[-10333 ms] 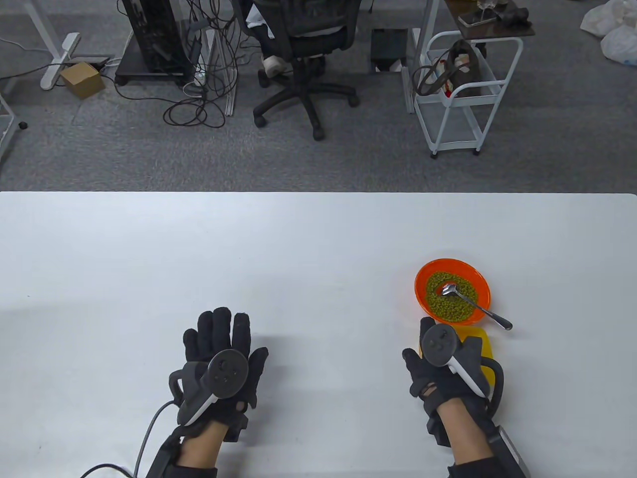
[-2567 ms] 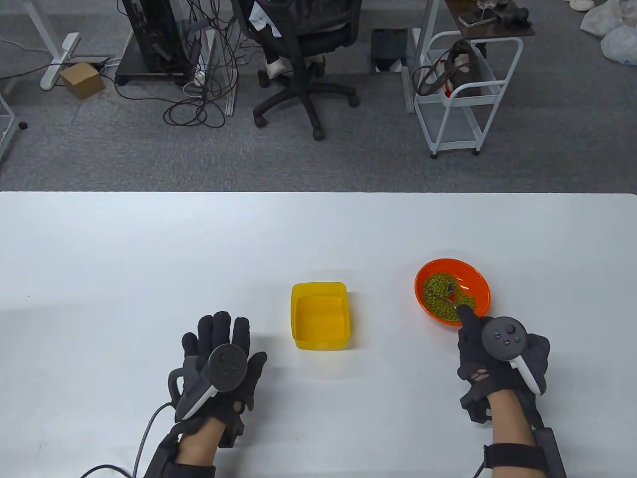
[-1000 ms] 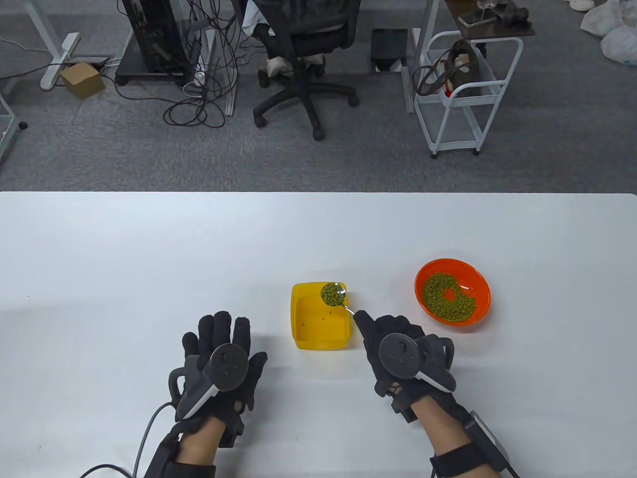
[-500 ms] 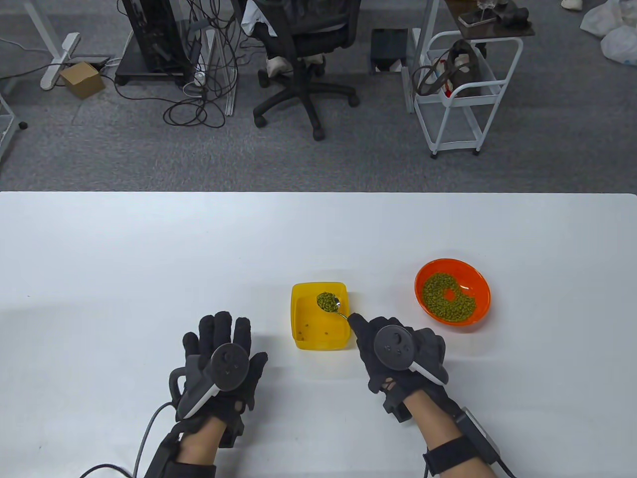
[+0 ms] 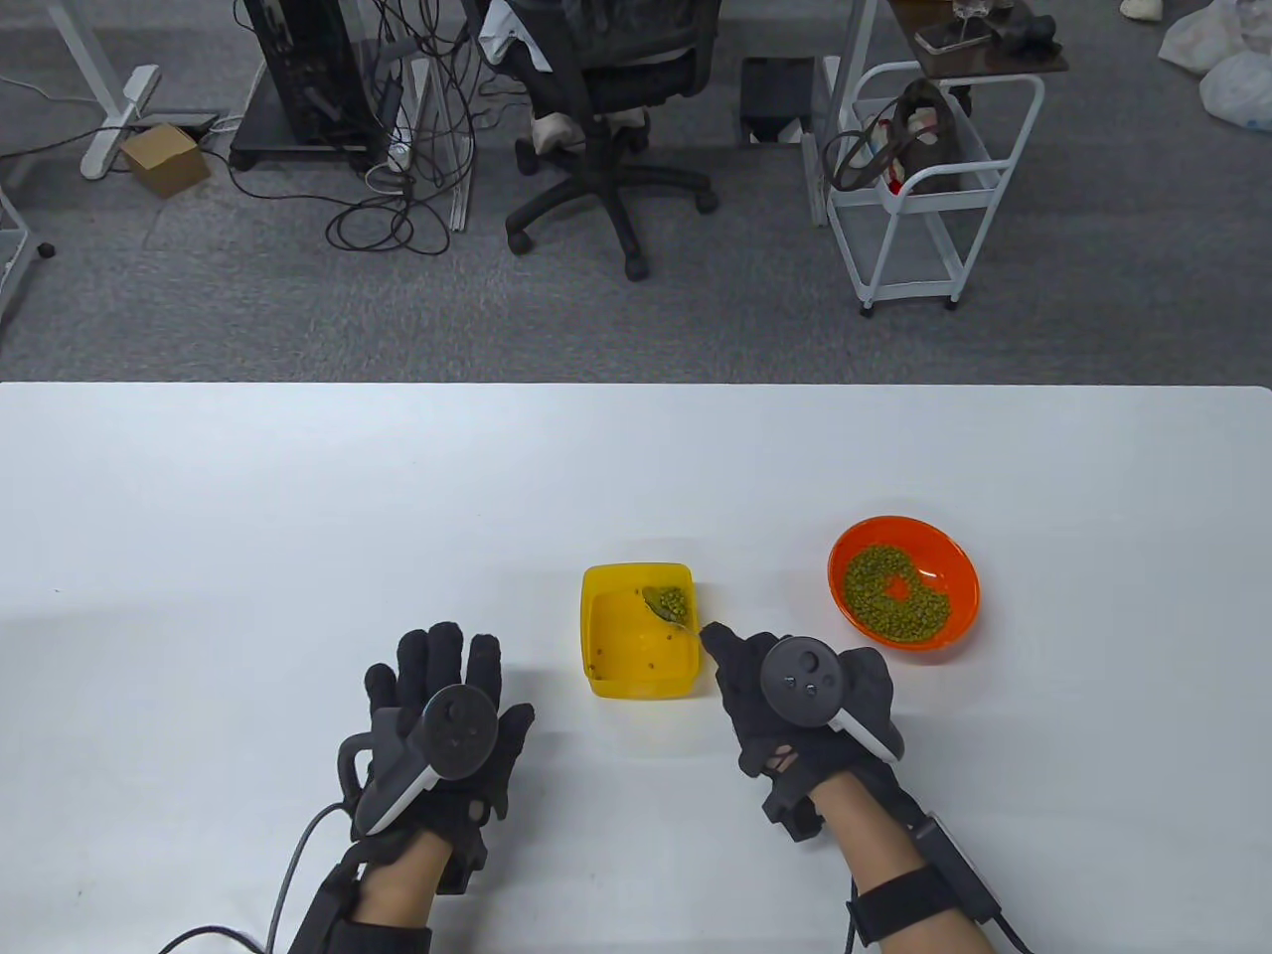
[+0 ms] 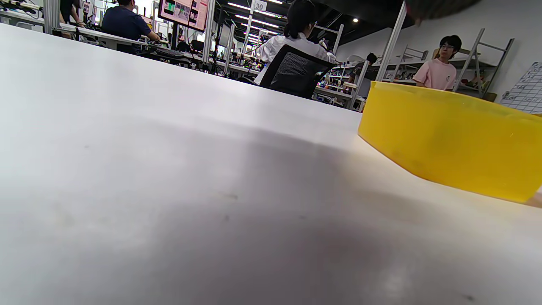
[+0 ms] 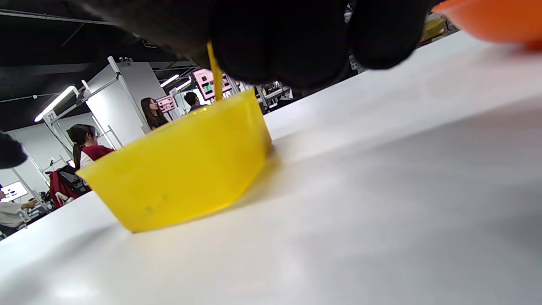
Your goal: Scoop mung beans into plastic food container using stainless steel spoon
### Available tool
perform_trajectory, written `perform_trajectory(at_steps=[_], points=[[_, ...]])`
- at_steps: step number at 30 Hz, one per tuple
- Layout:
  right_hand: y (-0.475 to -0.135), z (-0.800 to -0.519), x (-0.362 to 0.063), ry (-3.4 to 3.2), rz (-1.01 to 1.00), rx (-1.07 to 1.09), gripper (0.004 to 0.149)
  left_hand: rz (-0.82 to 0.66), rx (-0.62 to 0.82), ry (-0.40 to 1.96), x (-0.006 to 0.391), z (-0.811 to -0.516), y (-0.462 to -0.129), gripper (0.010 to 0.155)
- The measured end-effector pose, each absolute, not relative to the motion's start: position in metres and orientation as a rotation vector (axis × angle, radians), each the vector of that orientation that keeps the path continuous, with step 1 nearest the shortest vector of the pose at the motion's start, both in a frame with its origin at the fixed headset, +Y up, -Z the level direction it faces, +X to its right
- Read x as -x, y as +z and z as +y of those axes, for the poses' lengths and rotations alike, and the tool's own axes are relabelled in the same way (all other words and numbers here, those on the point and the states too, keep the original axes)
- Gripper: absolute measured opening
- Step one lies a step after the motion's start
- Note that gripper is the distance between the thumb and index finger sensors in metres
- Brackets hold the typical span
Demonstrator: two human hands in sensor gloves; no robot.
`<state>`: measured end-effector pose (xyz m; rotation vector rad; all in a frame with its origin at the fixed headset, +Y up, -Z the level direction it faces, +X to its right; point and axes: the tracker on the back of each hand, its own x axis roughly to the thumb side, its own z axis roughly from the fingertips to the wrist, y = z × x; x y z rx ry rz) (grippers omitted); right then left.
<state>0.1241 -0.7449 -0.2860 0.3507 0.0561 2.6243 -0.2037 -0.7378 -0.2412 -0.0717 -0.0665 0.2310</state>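
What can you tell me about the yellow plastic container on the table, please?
The yellow container is a shallow, open, lidless tub, roughly rectangular with rounded corners and translucent-looking plastic walls. It stands upright on the white table, left of the orange bowl and ahead of the right hand. A few mung beans lie scattered on its floor. The spoon, held by that hand and loaded with beans, dips into its far right corner; whether it touches the wall is unclear.

Spoon handle [image 5: 691, 627] probably hidden within right hand [image 5: 795, 701].
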Motion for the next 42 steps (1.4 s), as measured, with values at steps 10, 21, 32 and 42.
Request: perform_trajectory(at_steps=[10,21,32,42], points=[[-0.286,-0.745,-0.126,2.560,0.075,-0.349,0.046,-0.067,0.072,0.231,0.204,-0.738,-0.241,0.077],[-0.286,-0.746,-0.126,2.525,0.089,-0.370,0.046,-0.066,0.070,0.231,0.204,-0.738,-0.241,0.077],[-0.284,-0.738,-0.134,2.471,0.049,-0.372,0.046,-0.060,0.058,0.233,0.205,-0.738,-0.242,0.077],[-0.279,-0.714,-0.205,2.389,-0.183,-0.111,0.047,-0.061,0.032,0.239,0.207,-0.737,-0.242,0.077]])
